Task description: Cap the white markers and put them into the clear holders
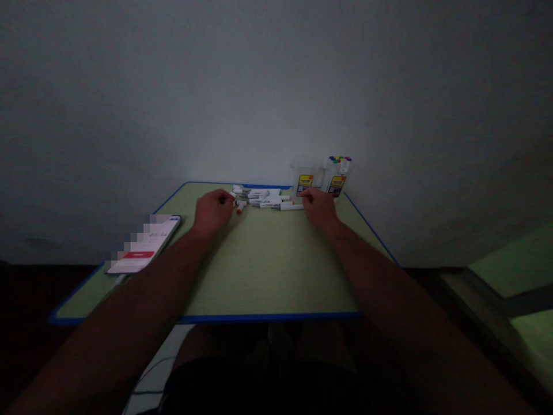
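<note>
My left hand [213, 208] is closed at the left end of a loose pile of white markers [263, 196], with its fingertips pinched at the end of a white marker. Just beside those fingertips lies a marker with an orange-red end [241, 207]. On the pile's other side, my right hand [320, 208] has its fingers bent together, pointing left. A white marker [291, 206] runs up to the underside of this hand; whether the fingers grip anything is hidden. Behind the right hand stands a clear plastic holder [305, 173] with a yellow label.
A second clear holder [337, 181], with several colour-capped markers upright in it, stands at the back right corner. A phone [144, 245] with a lit screen lies at the left beside my forearm. The green table [268, 265] has a blue edge and meets a wall [259, 86].
</note>
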Demonstrator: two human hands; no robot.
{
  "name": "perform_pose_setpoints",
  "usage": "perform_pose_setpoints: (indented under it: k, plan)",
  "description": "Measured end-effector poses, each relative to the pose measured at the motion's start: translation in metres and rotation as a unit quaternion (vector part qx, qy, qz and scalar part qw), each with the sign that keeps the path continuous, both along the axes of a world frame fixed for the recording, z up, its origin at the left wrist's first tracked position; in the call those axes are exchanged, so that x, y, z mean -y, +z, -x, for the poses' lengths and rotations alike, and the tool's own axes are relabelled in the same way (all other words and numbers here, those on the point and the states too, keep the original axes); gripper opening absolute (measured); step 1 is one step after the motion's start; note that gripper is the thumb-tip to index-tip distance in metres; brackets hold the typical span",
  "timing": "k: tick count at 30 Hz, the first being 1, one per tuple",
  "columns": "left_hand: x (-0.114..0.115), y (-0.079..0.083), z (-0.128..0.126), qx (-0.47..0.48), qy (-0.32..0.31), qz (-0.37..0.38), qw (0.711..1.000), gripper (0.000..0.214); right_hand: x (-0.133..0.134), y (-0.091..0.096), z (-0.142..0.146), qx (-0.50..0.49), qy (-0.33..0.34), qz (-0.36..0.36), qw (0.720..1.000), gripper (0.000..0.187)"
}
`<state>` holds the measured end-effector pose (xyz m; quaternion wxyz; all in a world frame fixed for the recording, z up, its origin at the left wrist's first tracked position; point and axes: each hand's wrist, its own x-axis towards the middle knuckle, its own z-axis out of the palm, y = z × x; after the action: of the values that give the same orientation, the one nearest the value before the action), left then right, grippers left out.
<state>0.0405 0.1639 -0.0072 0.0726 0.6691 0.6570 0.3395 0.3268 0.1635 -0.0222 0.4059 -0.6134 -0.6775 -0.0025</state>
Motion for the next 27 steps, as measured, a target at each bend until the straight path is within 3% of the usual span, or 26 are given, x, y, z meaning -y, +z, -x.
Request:
perform_pose_setpoints:
  k: [4,15,27]
  plan:
    - [-0.0049,0.0028,0.0098,0.029,0.050,0.010,0.998,0.032,-0.0008,-0.0045,-0.0011,0.056,0.010,0.026,0.998,0.027]
    - [-0.0037,0.0017,0.0068,0.043,0.046,0.021,0.998,0.029,0.0039,-0.0074,-0.0001,0.190,0.026,0.130,0.973,0.040]
    - [-0.0062,-0.0007,0.0049,0.026,0.049,-0.003,0.998,0.029,0.0068,-0.0054,0.0004,0.216,0.039,0.108,0.970,0.046]
